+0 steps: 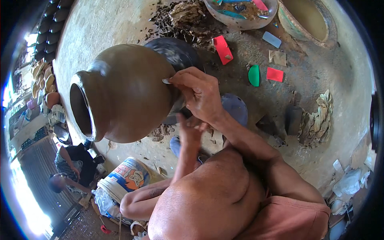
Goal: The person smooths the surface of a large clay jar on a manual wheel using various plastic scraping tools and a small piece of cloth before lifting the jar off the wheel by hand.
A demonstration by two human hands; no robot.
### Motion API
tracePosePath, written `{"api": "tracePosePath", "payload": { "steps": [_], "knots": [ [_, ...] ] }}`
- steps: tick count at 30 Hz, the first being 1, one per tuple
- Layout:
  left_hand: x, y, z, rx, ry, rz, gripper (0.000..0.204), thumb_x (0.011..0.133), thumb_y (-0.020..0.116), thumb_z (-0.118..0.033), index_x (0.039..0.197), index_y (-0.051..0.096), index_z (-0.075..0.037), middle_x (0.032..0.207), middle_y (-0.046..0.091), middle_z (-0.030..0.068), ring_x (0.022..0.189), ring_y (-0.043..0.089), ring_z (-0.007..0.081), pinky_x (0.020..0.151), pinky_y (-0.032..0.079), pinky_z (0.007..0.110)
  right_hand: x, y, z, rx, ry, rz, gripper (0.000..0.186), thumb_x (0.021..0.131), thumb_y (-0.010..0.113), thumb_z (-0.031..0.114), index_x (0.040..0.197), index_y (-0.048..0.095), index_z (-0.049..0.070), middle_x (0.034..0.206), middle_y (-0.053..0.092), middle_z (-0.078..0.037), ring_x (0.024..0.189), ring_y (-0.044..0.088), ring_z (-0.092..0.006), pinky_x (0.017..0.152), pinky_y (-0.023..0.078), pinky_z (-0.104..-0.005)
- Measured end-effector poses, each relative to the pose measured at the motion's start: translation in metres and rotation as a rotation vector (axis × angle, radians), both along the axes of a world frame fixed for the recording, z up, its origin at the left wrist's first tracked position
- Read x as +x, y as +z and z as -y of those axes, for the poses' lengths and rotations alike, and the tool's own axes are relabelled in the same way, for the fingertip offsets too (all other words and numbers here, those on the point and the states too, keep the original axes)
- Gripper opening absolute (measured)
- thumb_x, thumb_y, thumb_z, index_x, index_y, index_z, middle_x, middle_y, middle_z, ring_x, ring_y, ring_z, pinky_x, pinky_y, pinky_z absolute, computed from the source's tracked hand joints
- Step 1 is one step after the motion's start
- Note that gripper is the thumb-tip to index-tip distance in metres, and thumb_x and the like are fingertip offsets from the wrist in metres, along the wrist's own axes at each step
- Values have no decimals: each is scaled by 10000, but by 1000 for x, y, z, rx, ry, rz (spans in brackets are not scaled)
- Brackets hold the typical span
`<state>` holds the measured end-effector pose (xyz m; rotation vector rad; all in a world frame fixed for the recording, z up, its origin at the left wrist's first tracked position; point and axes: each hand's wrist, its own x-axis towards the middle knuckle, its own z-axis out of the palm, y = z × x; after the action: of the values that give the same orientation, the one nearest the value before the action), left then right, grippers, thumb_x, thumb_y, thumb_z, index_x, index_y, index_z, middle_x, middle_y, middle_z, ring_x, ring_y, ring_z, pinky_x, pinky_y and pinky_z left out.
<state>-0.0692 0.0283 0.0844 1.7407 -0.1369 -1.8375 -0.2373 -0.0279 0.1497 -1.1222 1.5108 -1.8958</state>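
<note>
- One large, round-bellied, grey-brown clay pot (134, 86) stands left of centre, its single wide mouth facing the view's left; its far side is hidden.
- One bare right hand (203, 96) pinches one small, pale, thin tool (166, 81) between thumb and fingers at the pot's wall; most of the tool is covered by the fingers.
- One bare left hand (190, 132) is near the pot's lower right side, blurred, fingers apart; whether it holds anything I cannot tell.
- One dark, round, grey-smeared disc (176, 52) shows behind the pot, which hides part of it.
- Five flat pieces lie on the floor: two red rectangular plates (223, 50), one green half-round plate (254, 76), one pale blue rectangular plate (272, 40) and one tan squarish piece (277, 58).
- One wide, shallow, pale bowl (224, 20) holds blue and pink pieces, too jumbled to count; the upper edge cuts it off.
- One thick-rimmed basin of murky liquid (330, 32) is cut off likewise.
- One crumpled tan cloth (318, 122) lies at right.
- One white bucket with a printed side (128, 176) is at lower left, partly covered by clear plastic.
- One other person (72, 168) is beyond it, small and dim; what those hands do seems unreadable.
- Dark rounded vessels (52, 28) are stacked at upper left, partly lost in the rim.
</note>
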Motion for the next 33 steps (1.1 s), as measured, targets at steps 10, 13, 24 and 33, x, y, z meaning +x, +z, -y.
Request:
{"api": "tracePosePath", "payload": {
  "steps": [10,13,24,33],
  "knots": [
    [42,-36,12,-315,181,16,807,987,521,-729,1472,497,-85,1387,605,130,1207,639,306,975,572,478,13,-3,4,-41,18,-20,323,797,641,-195,1003,766,20,975,727,-121,841,752,-271,721,604,-345],
    [35,-24,-13,-20,-208,-37,837,974,519,-749,1493,468,-94,1407,596,134,1226,638,303,950,590,462,10,-13,-2,25,26,21,332,752,692,-126,1013,755,69,963,716,-125,828,740,-325,711,599,-387],
    [22,-33,4,-209,260,129,640,1056,437,-593,1481,485,-117,1381,622,103,1195,638,300,924,560,487,-1,-12,-10,40,13,-9,285,825,610,-173,996,750,8,982,726,-127,786,738,-254,690,590,-334],
    [143,-35,80,-505,-35,199,566,1045,507,-576,1325,593,-92,1094,688,130,864,683,308,674,573,405,33,1,1,179,175,23,359,742,628,-149,1030,756,23,973,715,-152,909,730,-328,781,578,-380]
  ]
}}
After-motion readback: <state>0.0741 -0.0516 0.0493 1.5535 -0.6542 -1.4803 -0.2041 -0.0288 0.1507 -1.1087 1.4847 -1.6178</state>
